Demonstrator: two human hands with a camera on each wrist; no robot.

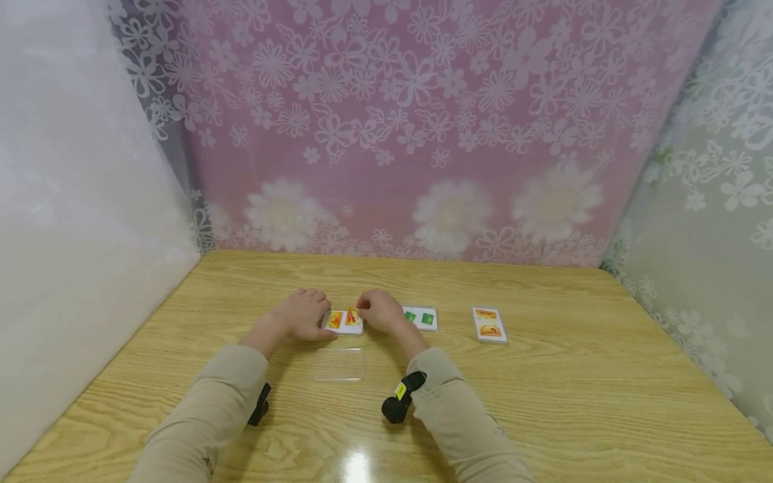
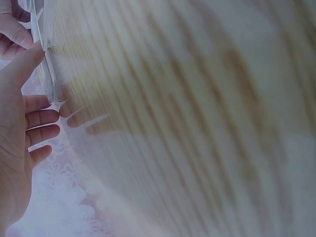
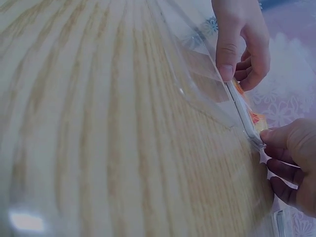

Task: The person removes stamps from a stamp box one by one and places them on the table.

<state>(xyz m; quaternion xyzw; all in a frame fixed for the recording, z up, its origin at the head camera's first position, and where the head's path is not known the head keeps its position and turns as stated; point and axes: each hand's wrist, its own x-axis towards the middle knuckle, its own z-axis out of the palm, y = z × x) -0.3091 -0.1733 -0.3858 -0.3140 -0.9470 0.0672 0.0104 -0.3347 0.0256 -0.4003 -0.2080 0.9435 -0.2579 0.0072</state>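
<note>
A flat white case (image 1: 351, 330) with small orange-and-yellow picture pieces lies on the table between my two hands. My left hand (image 1: 306, 315) grips its left end, the thumb along the near edge and the fingers toward the far side. At the case's right end, my right hand (image 1: 382, 312) pinches a small orange-red picture piece (image 1: 351, 316), which stands tilted over the case. The right wrist view shows this piece (image 3: 257, 117) beside the right thumb. Nearer to me lies a clear plastic lid (image 1: 339, 365).
Just right of my right hand lies a white case with green squares (image 1: 428, 318). Farther right is another case with orange pictures (image 1: 490, 326). They lie on a wood-grain table (image 1: 574, 376), with a flowered pink curtain (image 1: 386, 168) behind.
</note>
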